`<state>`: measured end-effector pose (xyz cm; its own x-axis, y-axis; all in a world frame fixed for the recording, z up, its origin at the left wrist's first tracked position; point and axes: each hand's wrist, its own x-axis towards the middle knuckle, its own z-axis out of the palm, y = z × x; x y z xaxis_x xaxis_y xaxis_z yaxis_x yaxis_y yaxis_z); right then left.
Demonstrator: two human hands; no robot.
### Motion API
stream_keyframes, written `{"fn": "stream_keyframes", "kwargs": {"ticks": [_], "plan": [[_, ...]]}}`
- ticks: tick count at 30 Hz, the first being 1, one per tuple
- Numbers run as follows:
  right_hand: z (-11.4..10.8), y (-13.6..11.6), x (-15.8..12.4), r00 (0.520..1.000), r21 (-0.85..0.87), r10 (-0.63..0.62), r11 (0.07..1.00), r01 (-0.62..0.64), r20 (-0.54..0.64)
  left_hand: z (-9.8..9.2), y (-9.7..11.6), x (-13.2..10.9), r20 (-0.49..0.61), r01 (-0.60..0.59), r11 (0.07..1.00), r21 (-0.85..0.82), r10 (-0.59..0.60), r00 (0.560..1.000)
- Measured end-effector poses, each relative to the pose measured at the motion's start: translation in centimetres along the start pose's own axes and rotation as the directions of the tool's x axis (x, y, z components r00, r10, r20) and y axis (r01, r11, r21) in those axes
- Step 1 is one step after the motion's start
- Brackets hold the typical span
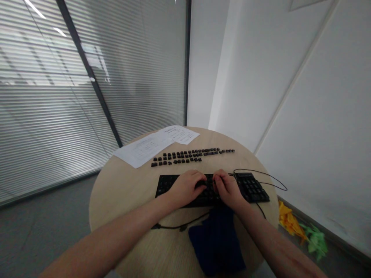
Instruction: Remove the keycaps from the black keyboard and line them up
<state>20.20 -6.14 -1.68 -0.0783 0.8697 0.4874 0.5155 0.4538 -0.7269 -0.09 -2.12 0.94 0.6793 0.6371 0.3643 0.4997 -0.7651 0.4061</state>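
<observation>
A black keyboard [167,181] lies on the round wooden table in front of me. My left hand [189,186] rests over its middle, fingers curved, with a gap between thumb and forefinger where the dark keys show. Close beside it, my right hand [226,187] is closed above the keyboard's right part, fingertips pressed together; anything in them is hidden. Beyond the keyboard, several loose black keycaps [183,156] are laid out in rows. A dark blue cloth [217,243] lies at the near side, just below my right hand.
A black numeric keypad [251,188] with a cable sits right of the keyboard. Printed sheets [147,148] lie at the table's back left. Another cable [185,224] runs along the near side. Orange and green crumpled material [315,240] lies on the floor by the wall.
</observation>
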Motion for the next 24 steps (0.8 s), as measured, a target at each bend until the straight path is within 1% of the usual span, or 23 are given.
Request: {"fn": "stream_keyframes", "kwargs": {"ticks": [7, 12, 15, 17, 20, 22, 24], "plan": [[0.1, -0.6, 0.4, 0.997, 0.001, -0.076, 0.997, 0.076, 0.029, 0.1, 0.3, 0.4, 0.013, 0.066, 0.997, 0.045, -0.067, 0.998], [0.0, -0.8, 1.0, 0.997, -0.083, -0.073, 0.994, 0.072, -0.006, -0.2, 0.2, 0.7, 0.016, 0.05, 0.997, 0.062, -0.051, 0.999], [-0.7, -0.1, 1.3, 0.995, -0.125, -0.057, 0.991, 0.046, -0.081, -1.0, -0.4, 1.3, 0.026, 0.035, 0.996, 0.082, -0.037, 0.999], [-1.5, 0.6, 1.5, 0.986, -0.127, -0.022, 0.992, 0.001, -0.163, -1.7, -1.0, 2.3, 0.008, 0.053, 0.994, 0.1, -0.055, 0.998], [-2.5, 1.5, 1.8, 0.968, -0.096, 0.021, 0.994, -0.046, -0.251, -2.4, -2.5, 5.0, -0.039, 0.073, 0.986, 0.152, -0.067, 0.997], [-2.8, 1.9, 2.0, 0.964, -0.089, 0.021, 0.995, -0.047, -0.265, -2.1, -3.7, 7.4, -0.032, 0.077, 0.975, 0.206, -0.072, 0.997], [-2.8, 2.0, 2.0, 0.966, -0.101, 0.007, 0.994, -0.035, -0.259, -1.2, -4.9, 9.7, 0.012, 0.062, 0.962, 0.266, -0.067, 0.998]]}}
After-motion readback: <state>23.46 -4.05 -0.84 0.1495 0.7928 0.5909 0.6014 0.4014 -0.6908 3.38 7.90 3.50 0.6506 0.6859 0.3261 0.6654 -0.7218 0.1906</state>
